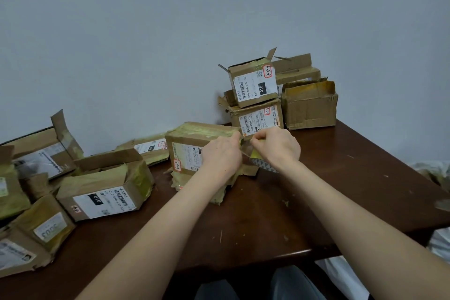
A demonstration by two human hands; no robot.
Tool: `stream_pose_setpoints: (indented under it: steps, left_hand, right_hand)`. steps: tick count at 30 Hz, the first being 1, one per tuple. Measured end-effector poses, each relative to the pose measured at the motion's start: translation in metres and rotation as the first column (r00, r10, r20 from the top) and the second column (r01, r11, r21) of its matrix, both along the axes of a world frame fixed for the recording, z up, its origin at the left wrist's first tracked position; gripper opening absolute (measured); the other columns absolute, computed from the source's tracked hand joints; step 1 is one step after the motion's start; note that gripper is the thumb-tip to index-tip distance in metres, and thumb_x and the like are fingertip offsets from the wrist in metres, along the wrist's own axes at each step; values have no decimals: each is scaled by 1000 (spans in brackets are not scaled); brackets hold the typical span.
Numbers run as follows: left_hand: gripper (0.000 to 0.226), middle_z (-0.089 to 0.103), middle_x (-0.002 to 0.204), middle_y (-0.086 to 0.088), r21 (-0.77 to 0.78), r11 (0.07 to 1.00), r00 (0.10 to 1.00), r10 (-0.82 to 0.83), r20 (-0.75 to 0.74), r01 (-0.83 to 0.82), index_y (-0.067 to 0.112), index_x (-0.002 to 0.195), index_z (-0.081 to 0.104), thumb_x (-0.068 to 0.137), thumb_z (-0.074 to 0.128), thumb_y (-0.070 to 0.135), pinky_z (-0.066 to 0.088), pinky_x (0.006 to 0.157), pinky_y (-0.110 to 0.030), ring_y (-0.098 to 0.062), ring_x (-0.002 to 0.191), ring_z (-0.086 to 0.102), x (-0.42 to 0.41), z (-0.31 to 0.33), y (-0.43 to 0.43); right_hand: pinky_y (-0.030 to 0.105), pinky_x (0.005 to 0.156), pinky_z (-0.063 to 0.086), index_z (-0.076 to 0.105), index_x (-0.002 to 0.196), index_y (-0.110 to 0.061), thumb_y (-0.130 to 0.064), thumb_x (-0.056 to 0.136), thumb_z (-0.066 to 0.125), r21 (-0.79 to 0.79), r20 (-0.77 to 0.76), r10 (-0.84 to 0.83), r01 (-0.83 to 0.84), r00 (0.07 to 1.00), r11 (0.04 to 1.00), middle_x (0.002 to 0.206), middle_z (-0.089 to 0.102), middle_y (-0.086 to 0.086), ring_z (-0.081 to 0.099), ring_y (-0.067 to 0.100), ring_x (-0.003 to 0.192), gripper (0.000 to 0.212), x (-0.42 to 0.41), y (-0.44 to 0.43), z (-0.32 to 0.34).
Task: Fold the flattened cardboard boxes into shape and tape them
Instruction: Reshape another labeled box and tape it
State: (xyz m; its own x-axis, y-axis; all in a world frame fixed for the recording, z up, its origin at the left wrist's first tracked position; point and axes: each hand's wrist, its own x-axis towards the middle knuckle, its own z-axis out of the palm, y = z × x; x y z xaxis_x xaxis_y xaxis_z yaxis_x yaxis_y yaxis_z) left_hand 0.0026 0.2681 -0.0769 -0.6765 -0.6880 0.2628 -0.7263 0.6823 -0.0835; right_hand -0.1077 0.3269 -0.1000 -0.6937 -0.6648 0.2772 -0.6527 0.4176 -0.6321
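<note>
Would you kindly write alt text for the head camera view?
Both hands, left hand and right hand, stretch clear tape beside a cardboard box on a dark wooden table; more boxes sit left and stacked behind.

Plain room, bare wall (146, 31), wooden table (316, 190), used parcel boxes (104, 192)

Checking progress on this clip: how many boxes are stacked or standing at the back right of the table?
4 visible: top box on lower box, open box at right, another behind. More may be hidden.
</note>
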Motion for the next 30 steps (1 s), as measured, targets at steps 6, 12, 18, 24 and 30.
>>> stream_pose_setpoints:
  steps: [6, 12, 18, 24, 30]
  left_hand:
    - [26, 61, 109, -12, 41, 998, 996, 45, 74, -49, 17, 122, 47, 98, 37, 19, 45, 66, -36, -33, 97, 60, 11, -14, -8]
    - [21, 65, 103, -8, 160, 985, 980, -30, -198, 62, 17, 112, 54, 98, 44, 30, 43, 69, -34, -31, 96, 61, 10, -45, 16]
    - [32, 56, 116, -2, 101, 981, 954, -132, -267, 164, 19, 124, 56, 96, 51, 32, 48, 80, -31, -21, 110, 54, -4, -77, 21]
    - [35, 62, 112, 2, -171, 921, 797, -389, -462, 350, 20, 121, 65, 87, 66, 28, 46, 83, -32, -19, 107, 52, -51, -11, 32]
    - [13, 74, 89, 3, 235, 891, 773, -176, -610, 389, 21, 93, 78, 83, 70, 26, 46, 82, -24, -7, 86, 61, -70, -10, 32]
  right_hand:
    - [27, 61, 42, 74, 94, -33, -40, 90, 57, -57, 91, 9, -4, 996, 998, 91, 64, -4, 55, 17, 81, 18, -9, 15, 1]
    - [28, 66, 42, 72, 92, -32, -39, 90, 60, -204, 275, 0, 58, 962, 977, 109, 67, -3, 53, 15, 85, 14, -27, 32, -5]
    - [32, 69, 49, 72, 87, -34, -44, 86, 64, -218, 259, -113, 172, 959, 961, 99, 70, -4, 58, 17, 86, 13, -43, 46, -9]
    - [29, 69, 47, 74, 90, -34, -42, 88, 61, -191, 129, -136, 159, 982, 969, 94, 72, -2, 63, 21, 89, 15, -47, 56, -8]
    - [32, 75, 47, 71, 97, -31, -41, 93, 56, -212, 27, -46, 50, 999, 976, 97, 72, -3, 63, 20, 94, 19, -52, 68, -11]
